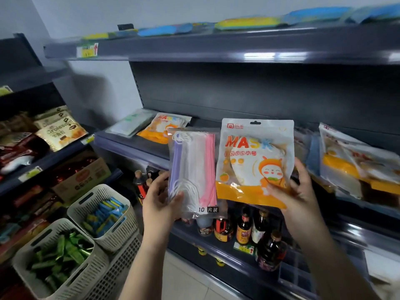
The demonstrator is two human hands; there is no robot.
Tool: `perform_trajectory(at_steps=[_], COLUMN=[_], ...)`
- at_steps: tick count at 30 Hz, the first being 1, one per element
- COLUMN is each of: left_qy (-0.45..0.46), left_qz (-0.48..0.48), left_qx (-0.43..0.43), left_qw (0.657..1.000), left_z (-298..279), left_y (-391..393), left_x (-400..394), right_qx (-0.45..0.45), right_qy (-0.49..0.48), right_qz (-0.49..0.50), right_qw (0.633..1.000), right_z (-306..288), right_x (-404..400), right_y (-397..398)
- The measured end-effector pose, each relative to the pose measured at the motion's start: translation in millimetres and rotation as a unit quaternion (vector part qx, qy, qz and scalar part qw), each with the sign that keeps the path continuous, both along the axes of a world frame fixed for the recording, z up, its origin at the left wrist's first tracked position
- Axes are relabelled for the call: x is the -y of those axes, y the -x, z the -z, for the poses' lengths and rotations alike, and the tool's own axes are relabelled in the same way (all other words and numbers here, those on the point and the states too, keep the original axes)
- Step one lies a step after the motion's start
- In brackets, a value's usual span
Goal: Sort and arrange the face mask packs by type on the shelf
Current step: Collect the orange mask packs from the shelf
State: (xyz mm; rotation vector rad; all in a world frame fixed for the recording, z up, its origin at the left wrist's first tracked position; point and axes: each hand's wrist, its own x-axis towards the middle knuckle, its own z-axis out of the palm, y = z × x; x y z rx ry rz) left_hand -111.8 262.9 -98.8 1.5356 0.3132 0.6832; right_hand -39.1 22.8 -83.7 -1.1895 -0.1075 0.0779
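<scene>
Overhead, a dark grey shelving unit (238, 83) fills the wall, its top shelf (216, 48) carrying flat blue and yellow packs (249, 22) under a pale wall. Its middle shelf (134, 141) holds the mask stock: a clear pack with green print (129, 123) at the far left, an orange cartoon pack (162, 128) beside it, and a loose heap of orange and clear packs (355, 161) at the right. Below, dark sauce bottles (244, 228) stand on the lower shelf. To the left, another rack (43, 161) bears croissant bags (60, 133), and two pale slotted baskets (101, 191) on the floor hold small wrapped items. In front of the middle shelf, the left hand (160, 202) pinches the lower edge of a clear pack of purple, white and pink masks (192, 169), held upright. The right hand (296, 191) grips the bottom right corner of an orange "MASK" pack (255, 161), just beside the first.
</scene>
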Motion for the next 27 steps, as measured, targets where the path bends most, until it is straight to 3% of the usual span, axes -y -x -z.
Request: perform_trajectory(at_steps=[5, 12, 22, 27], left_qy=[-0.037, -0.021, -0.045, -0.155], left_qz=[0.027, 0.107, 0.146, 0.185], left_qx=[-0.011, -0.015, -0.059, -0.141], left_qw=[0.999, 0.994, 0.986, 0.96], left_z=[1.6, -12.6, 1.9, 5.0], left_y=[-52.8, -130.5, -190.2, -207.6], left_x=[-4.4, 4.4, 26.5, 29.7], right_qx=[0.017, 0.029, 0.039, 0.052], right_qy=[0.001, 0.009, 0.022, 0.034], right_qz=[0.025, 0.096, 0.148, 0.157], right_qw=[1.0, 0.995, 0.988, 0.986], right_z=[-8.3, -20.6, -29.4, -31.1], right_x=[0.0, -0.7, -3.0, -11.9], right_y=[-47.4, -102.3, -125.8, -128.9])
